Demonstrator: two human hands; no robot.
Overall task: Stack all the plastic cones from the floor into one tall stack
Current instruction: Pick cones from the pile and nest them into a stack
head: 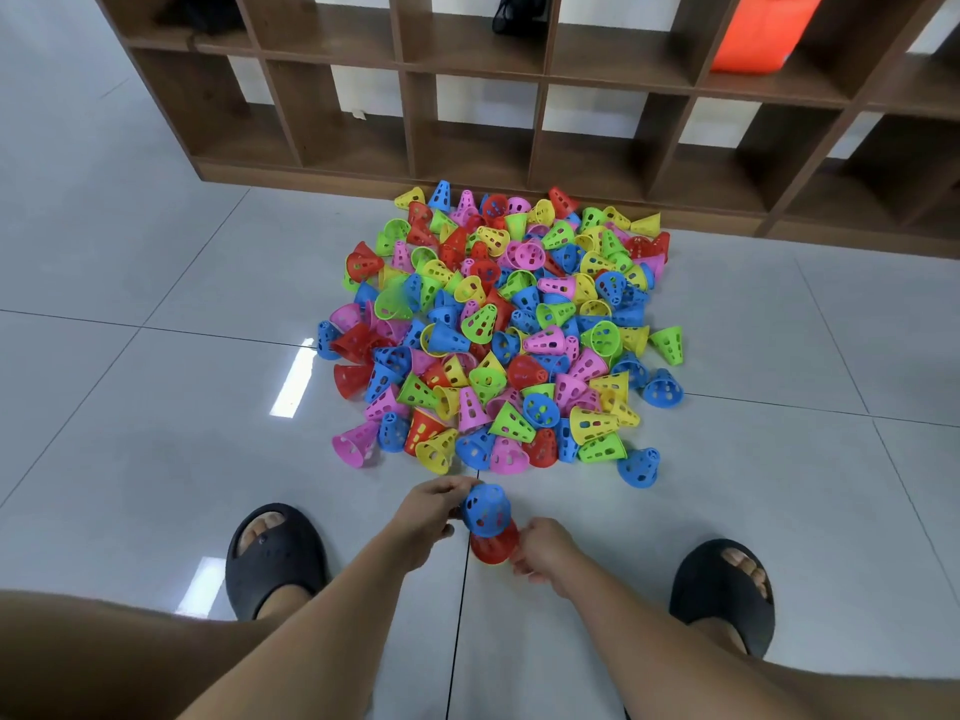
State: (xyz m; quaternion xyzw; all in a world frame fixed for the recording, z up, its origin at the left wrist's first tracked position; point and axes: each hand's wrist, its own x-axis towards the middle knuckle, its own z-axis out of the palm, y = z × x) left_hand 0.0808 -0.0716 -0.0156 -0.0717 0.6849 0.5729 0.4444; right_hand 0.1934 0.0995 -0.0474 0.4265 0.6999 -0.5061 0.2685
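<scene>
Floor (156, 381): glossy pale grey tiles, dark grout lines, bright reflections
Shelf unit (519, 122): brown wooden cubbies at the far side; orange item (758, 33) in one, black item (519, 13) in another
Pile of cones (504, 324): perforated, five colours, heaped on the tiles before the shelf
Left hand (431, 517): fingers curled round blue cone (487, 510), above the floor near the pile's edge
Right hand (543, 550): grips red cone (494, 548), just under the blue

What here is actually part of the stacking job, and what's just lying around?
Part of the job: pile of cones, blue cone in the left hand, red cone in the right hand.
Just there: wooden shelf unit, orange item and black item in it, black slippers.
</scene>
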